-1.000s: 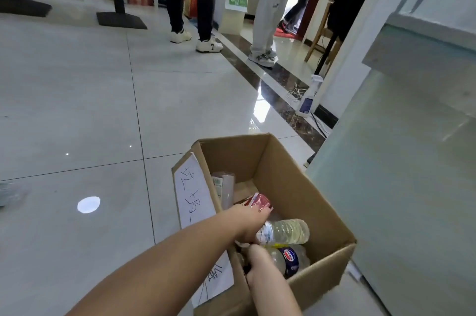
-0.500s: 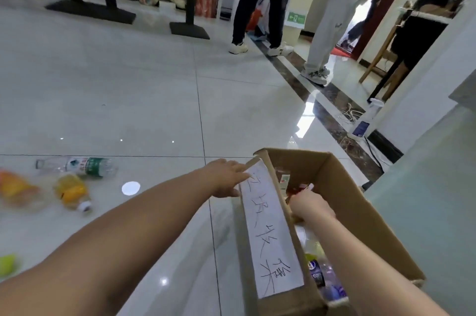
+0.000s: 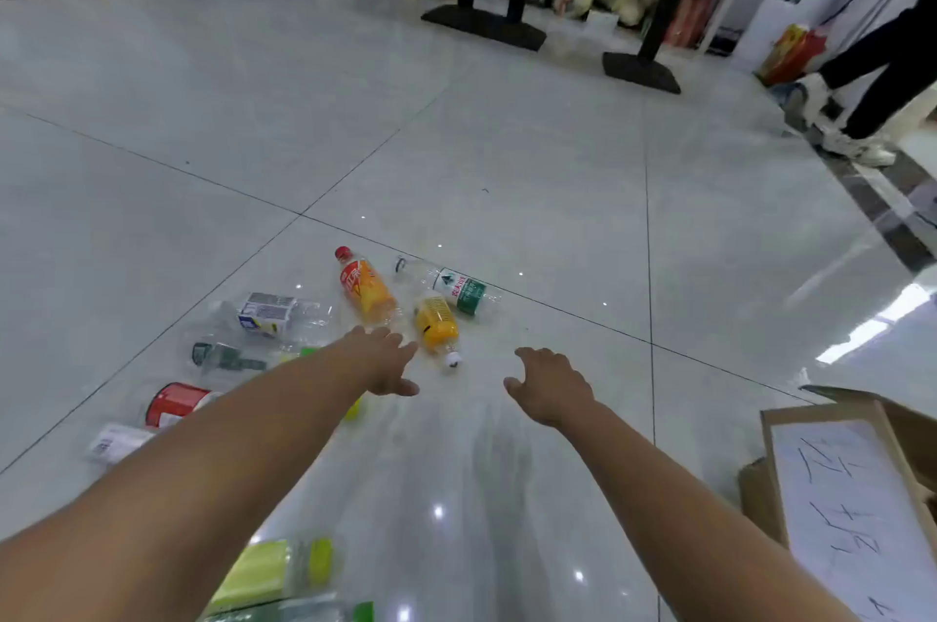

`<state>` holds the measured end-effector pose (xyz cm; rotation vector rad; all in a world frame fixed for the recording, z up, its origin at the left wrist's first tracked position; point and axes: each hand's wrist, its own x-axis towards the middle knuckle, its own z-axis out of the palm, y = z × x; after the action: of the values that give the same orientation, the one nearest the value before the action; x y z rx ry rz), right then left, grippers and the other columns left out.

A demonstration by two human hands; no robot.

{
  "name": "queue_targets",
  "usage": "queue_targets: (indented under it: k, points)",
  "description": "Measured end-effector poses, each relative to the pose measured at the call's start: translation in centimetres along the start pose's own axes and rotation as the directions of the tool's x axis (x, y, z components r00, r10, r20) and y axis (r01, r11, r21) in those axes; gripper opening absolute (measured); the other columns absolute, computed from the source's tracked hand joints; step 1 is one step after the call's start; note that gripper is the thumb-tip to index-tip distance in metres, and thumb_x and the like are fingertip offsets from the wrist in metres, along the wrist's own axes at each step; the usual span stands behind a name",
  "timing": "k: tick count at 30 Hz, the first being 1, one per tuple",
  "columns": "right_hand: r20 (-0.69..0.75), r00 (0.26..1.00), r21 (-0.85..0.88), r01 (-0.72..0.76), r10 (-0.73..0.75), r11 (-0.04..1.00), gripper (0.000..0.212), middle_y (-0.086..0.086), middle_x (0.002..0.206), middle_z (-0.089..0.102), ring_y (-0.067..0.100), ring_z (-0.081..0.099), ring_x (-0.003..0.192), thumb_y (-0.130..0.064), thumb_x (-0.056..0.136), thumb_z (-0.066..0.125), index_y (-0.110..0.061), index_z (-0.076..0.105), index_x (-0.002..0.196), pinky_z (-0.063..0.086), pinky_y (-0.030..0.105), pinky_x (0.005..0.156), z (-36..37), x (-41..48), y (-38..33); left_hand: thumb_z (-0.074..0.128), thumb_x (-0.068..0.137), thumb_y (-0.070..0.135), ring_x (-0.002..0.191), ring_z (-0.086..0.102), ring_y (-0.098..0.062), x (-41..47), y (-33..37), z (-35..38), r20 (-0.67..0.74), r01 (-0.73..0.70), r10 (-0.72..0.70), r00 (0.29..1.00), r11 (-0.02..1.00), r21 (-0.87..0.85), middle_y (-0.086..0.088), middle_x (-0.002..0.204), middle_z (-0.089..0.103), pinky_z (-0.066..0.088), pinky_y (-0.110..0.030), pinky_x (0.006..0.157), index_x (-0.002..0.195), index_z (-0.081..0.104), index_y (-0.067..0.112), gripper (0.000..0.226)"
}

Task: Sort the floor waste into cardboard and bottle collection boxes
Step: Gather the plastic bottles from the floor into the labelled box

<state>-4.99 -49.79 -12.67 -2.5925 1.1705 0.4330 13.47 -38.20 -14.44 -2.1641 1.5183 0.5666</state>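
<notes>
Several plastic bottles lie scattered on the tiled floor: an orange one with a red cap [image 3: 366,288], a yellow one with a white cap [image 3: 437,328], a clear one with a green label [image 3: 456,288] and a clear one with a white label [image 3: 274,314]. My left hand [image 3: 386,358] stretches out with relaxed fingers just short of the orange and yellow bottles, holding nothing. My right hand [image 3: 550,383] hovers empty to the right of the yellow bottle, fingers loosely spread. The cardboard collection box [image 3: 857,484] with a handwritten paper label stands at the lower right.
More bottles lie at the left, one green-labelled [image 3: 228,358], one red-labelled [image 3: 175,402], and a yellow-green one [image 3: 274,576] near my left arm. Black stand bases [image 3: 640,71] and shelves are at the back. A person's legs [image 3: 857,114] stand at the far right.
My view has swung left from the box to the bottles on the floor. Both hands left the box and now reach out over the floor, empty.
</notes>
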Motion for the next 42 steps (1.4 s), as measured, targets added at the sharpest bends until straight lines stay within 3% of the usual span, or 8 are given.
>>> queue_targets:
  k: [11,19,25,29,32,36,40,42]
  points:
    - [0.202,0.979,-0.015,0.031,-0.027,0.999,0.064,0.014,0.143,0.041,0.031,0.038,0.133,-0.042,0.094,0.05,-0.011,0.029,0.145,0.037,0.038,0.106,0.7,9.2,-7.7,0.051,0.09,0.058,0.149,-0.007,-0.028,-0.8,-10.4,8.4,0.156,0.251,-0.212,0.965,0.917,-0.309,-0.008,0.161,-0.013,0.014,-0.054,0.117,0.155,-0.004,0.02,0.093]
    - [0.278,0.959,0.021,-0.062,0.054,0.998,0.073,0.016,0.144,0.04,0.03,0.04,0.132,-0.047,0.092,0.052,-0.003,0.026,0.144,0.033,0.033,0.107,5.2,14.1,-7.1,0.065,0.087,0.027,0.145,0.005,-0.042,2.7,-6.2,8.4,0.256,0.367,-0.327,0.91,0.921,-0.128,-0.015,0.155,0.02,0.016,-0.081,0.096,0.146,0.03,0.02,0.069]
    - [0.272,0.955,0.306,-0.201,0.117,0.93,0.099,0.02,0.145,0.035,0.036,0.037,0.133,-0.041,0.088,0.061,-0.001,-0.007,0.148,0.034,0.04,0.109,8.2,15.7,-8.0,0.049,0.092,0.011,0.143,0.011,-0.039,2.3,-3.9,9.8,0.146,0.345,-0.343,0.928,0.939,0.012,-0.019,0.151,0.021,0.012,-0.081,0.098,0.147,0.028,0.019,0.06]
    - [0.311,0.923,0.641,-0.381,0.229,0.667,0.1,0.018,0.139,0.038,0.032,0.048,0.115,-0.024,0.086,0.065,-0.009,-0.012,0.147,0.041,0.039,0.102,8.6,17.8,-8.9,0.049,0.09,0.007,0.14,0.016,-0.037,2.2,-2.4,10.3,0.093,0.273,-0.27,0.958,0.962,-0.016,-0.018,0.146,0.027,0.013,-0.083,0.095,0.144,0.031,0.019,0.058]
    - [0.471,0.833,0.732,-0.552,0.289,0.398,0.086,0.019,0.122,0.048,0.026,0.055,0.084,-0.018,0.092,0.059,-0.009,-0.004,0.15,0.048,0.036,0.088,8.3,18.4,-9.2,0.053,0.088,0.006,0.139,0.018,-0.037,1.6,-1.2,10.2,0.11,0.165,-0.166,0.98,0.986,0.013,-0.019,0.144,0.027,0.013,-0.083,0.095,0.145,0.028,0.02,0.063]
    - [0.58,0.802,0.655,-0.563,0.142,0.503,0.023,0.015,0.09,0.05,0.017,0.044,0.059,-0.008,0.089,0.061,-0.003,0.05,0.108,0.038,0.025,0.053,9.1,17.7,-9.1,0.059,0.086,0.001,0.138,0.023,-0.037,0.4,0.1,10.2,0.071,-0.131,0.126,0.989,0.989,0.065,-0.026,0.146,0.025,0.008,-0.075,0.105,0.143,0.032,0.015,0.064]
    - [0.619,0.773,0.584,-0.572,0.14,0.577,0.024,0.006,0.071,0.04,0.014,0.037,0.056,-0.01,0.086,0.061,-0.01,0.042,0.071,0.032,0.021,0.052,8.6,16.5,-8.7,0.075,0.074,0.012,0.143,0.026,-0.038,-0.2,-0.1,11.1,-0.266,-0.233,0.273,0.925,0.957,0.17,-0.024,0.154,0.026,0.018,-0.067,0.11,0.125,0.055,0.021,0.055]
    - [0.645,0.745,0.549,-0.607,0.17,0.575,0.021,0.005,0.068,0.04,0.014,0.037,0.054,-0.009,0.084,0.058,-0.01,0.041,0.072,0.033,0.021,0.051,9.1,15.6,-8.5,0.086,0.051,0.022,0.132,0.045,-0.037,-0.4,-0.1,11.8,-0.362,-0.111,0.126,0.924,0.992,0.063,-0.02,0.147,0.042,0.039,-0.057,0.104,0.118,0.062,0.027,0.072]
